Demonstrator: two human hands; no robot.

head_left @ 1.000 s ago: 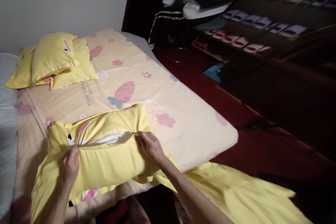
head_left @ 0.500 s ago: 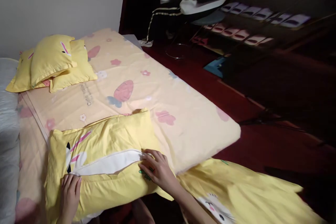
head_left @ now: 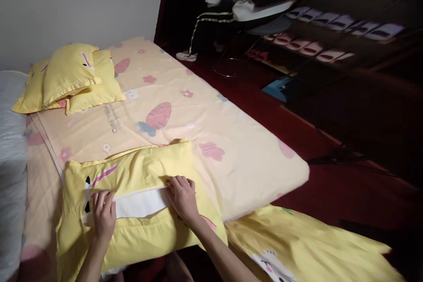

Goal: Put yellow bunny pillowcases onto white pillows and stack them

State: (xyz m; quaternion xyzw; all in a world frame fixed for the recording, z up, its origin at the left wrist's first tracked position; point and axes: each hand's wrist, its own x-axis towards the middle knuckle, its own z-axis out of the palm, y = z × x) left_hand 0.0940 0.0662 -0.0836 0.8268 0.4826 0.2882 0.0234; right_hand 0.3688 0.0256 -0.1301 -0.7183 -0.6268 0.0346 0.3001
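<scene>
A yellow pillow in its pillowcase [head_left: 155,233], printed with a rabbit, lies on the near edge of the bed. A long slit in the case gapes and shows the white pillow [head_left: 142,203] inside. My left hand [head_left: 104,216] pinches the upper edge of the slit near its left end. Toward the right end of the same edge, my right hand [head_left: 183,196] has its fingers curled over the yellow cloth. Both fingertips are partly hidden by the fabric and the hands themselves.
Several yellow pillows [head_left: 71,70] are piled at the bed's far left. The bed sheet [head_left: 231,119] has carrots and flowers. Yellow cloth [head_left: 310,238] hangs at the lower right. A seated person's leg [head_left: 194,35] and slipper racks [head_left: 330,22] stand beyond.
My left hand has moved up and right from the slit's left corner onto its upper edge. My right hand has moved up and left, drawing the edge upward, so the slit is wider.
</scene>
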